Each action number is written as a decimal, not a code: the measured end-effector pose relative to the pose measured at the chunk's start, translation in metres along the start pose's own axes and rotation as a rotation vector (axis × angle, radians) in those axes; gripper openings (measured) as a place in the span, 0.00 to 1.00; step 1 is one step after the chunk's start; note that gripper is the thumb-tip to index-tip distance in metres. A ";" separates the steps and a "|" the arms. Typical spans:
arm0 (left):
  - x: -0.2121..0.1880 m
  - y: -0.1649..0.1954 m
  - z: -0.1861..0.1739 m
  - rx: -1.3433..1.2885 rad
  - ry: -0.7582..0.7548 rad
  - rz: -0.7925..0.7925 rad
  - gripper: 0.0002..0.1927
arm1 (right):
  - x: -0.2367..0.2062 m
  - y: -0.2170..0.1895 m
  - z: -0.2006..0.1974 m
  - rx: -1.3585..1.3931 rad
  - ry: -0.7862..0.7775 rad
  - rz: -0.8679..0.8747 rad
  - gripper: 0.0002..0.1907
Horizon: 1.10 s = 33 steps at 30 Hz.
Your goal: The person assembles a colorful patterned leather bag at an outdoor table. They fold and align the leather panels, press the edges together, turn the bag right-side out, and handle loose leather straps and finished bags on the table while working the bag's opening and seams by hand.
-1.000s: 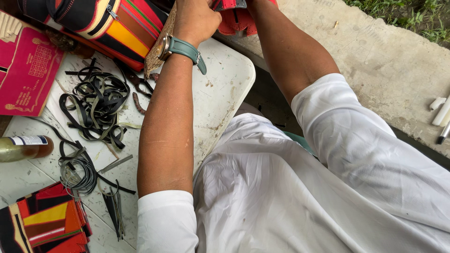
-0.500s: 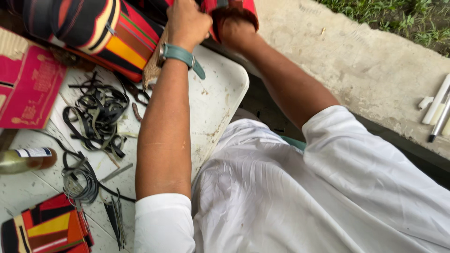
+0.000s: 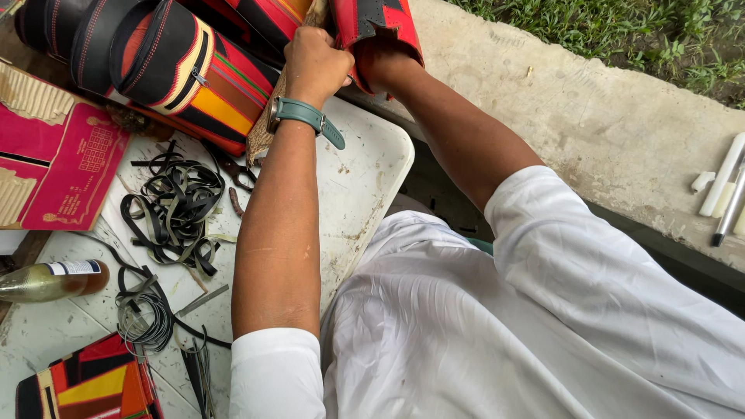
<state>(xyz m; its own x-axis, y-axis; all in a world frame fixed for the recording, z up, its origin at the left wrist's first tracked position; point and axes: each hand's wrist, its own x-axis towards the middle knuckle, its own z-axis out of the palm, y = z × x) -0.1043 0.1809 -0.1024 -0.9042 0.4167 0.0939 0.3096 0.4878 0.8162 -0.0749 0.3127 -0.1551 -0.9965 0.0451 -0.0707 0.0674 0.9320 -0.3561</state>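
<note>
My left hand [image 3: 314, 58], with a teal watch on its wrist, is closed on the edge of a tan woven piece [image 3: 261, 132] at the table's far edge. That hand sits right beside a red and black fabric piece [image 3: 380, 27]. My right hand is pushed inside this fabric piece and is hidden; only the forearm [image 3: 450, 132] shows. A striped red, black and yellow cylinder bag [image 3: 174, 66] lies just left of my left hand.
On the white table [image 3: 365, 178] lie a heap of black straps [image 3: 174, 209], a coil of cord [image 3: 143, 314], pliers [image 3: 198, 368], a glass bottle [image 3: 46, 281], pink cardboard [image 3: 66, 167] and a striped pouch [image 3: 85, 388]. A concrete ledge [image 3: 590, 116] holds white pens [image 3: 725, 190].
Both hands and the red fabric piece have come lower in view. My right hand has gone deeper into the fabric piece. My left hand keeps its grip.
</note>
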 end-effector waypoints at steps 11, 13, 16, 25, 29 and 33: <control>-0.001 -0.005 -0.004 -0.041 -0.024 -0.009 0.10 | 0.010 0.003 -0.004 -0.071 -0.075 -0.071 0.17; 0.003 -0.013 -0.003 -0.044 -0.020 0.004 0.09 | 0.018 0.005 -0.004 -0.073 -0.069 -0.089 0.17; 0.000 -0.023 0.002 -0.017 -0.039 0.113 0.07 | 0.032 0.006 -0.010 -0.116 0.118 -0.168 0.18; -0.041 -0.040 0.052 0.152 0.074 -0.101 0.23 | 0.045 0.029 -0.009 -0.161 0.545 -0.295 0.19; -0.037 -0.057 0.059 0.127 0.025 -0.095 0.27 | 0.040 0.034 -0.008 -0.176 0.545 -0.302 0.19; -0.036 -0.072 0.065 0.130 -0.057 -0.106 0.24 | 0.042 0.036 -0.013 -0.168 0.539 -0.302 0.20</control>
<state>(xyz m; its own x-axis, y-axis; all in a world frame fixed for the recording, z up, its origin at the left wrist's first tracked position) -0.0746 0.1812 -0.2015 -0.9170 0.3982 -0.0244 0.2518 0.6252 0.7387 -0.1147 0.3531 -0.1591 -0.8586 -0.0944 0.5039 -0.1853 0.9736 -0.1333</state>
